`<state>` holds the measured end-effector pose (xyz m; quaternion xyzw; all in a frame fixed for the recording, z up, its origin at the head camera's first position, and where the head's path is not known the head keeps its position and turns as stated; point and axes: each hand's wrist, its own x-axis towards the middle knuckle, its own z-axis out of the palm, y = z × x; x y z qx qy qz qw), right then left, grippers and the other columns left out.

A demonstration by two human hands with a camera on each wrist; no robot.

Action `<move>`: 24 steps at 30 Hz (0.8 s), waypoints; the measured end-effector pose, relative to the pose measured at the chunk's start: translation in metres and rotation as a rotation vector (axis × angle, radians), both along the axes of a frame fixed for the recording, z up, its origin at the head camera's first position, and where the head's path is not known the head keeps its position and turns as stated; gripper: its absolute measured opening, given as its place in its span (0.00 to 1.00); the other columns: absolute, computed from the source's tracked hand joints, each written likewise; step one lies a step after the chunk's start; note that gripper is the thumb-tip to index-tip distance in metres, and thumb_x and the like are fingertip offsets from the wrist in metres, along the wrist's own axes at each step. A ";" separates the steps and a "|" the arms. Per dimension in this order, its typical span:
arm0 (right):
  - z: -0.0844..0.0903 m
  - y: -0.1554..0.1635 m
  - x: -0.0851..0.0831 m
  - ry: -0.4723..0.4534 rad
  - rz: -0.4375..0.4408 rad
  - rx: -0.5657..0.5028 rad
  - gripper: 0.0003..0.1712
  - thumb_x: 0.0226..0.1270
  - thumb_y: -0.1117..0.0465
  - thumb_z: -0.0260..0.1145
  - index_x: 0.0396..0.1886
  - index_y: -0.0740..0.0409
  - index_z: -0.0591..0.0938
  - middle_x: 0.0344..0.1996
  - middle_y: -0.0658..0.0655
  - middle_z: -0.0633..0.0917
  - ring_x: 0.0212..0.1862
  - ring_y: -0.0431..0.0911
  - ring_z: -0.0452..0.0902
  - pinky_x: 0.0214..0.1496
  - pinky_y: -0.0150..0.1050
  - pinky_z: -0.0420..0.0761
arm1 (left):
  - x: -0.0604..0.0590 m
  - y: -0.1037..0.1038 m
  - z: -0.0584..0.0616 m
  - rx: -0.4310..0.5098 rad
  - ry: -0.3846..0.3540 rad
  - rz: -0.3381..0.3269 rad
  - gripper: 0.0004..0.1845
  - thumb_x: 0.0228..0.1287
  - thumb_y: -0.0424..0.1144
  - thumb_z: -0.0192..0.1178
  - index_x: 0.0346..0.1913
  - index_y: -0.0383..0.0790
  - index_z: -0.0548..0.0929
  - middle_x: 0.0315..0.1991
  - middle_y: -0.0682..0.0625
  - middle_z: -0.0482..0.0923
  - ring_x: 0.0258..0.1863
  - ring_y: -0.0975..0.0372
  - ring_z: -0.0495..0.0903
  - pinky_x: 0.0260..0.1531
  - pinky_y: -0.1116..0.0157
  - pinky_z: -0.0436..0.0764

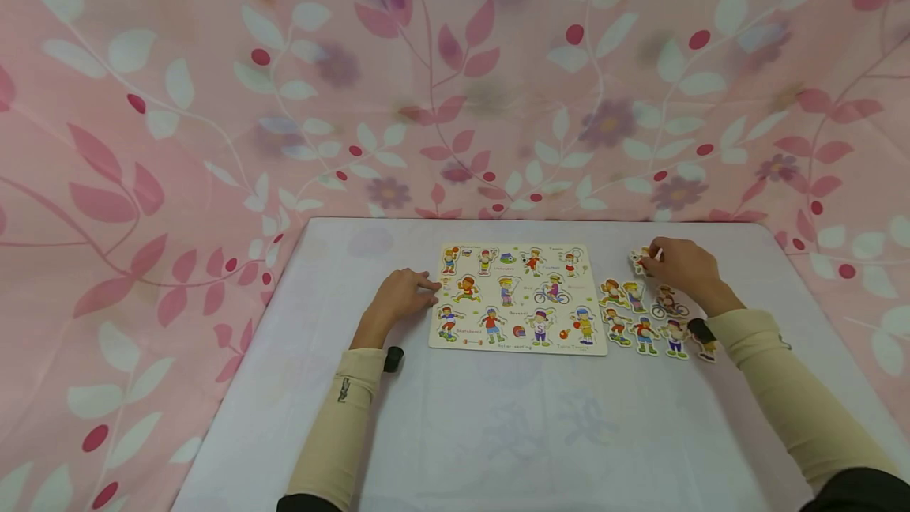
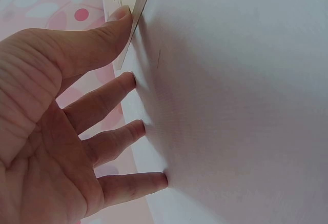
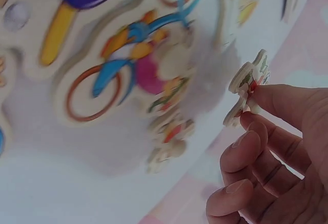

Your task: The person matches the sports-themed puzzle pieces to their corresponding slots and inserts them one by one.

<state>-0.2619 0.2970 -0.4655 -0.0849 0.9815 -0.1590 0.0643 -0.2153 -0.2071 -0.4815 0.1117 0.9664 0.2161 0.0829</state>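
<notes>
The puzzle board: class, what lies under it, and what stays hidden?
The puzzle board lies flat on the white table, with the left hand touching its left edge. The table surface directly beneath the board is covered and cannot be seen.

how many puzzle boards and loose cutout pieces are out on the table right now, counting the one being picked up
puzzle board: 1
loose pieces lying on the table right of the board: about 8, some partly hidden by the right hand
piece held in the right hand: 1
total: about 10
</notes>
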 end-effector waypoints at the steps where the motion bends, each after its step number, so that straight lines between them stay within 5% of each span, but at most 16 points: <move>1: 0.002 -0.003 0.001 0.004 0.008 -0.001 0.15 0.68 0.54 0.65 0.41 0.63 0.79 0.22 0.54 0.78 0.23 0.48 0.70 0.19 0.39 0.68 | 0.000 0.000 0.000 -0.001 0.000 0.000 0.16 0.60 0.42 0.70 0.51 0.48 0.88 0.62 0.44 0.77 0.63 0.46 0.72 0.64 0.50 0.68; 24: 0.011 -0.074 -0.003 0.067 0.129 -0.005 0.15 0.69 0.54 0.64 0.46 0.62 0.81 0.25 0.53 0.81 0.21 0.45 0.71 0.18 0.39 0.70 | -0.001 -0.001 -0.003 0.007 0.004 0.005 0.16 0.60 0.42 0.70 0.51 0.48 0.88 0.62 0.45 0.77 0.63 0.47 0.73 0.63 0.50 0.68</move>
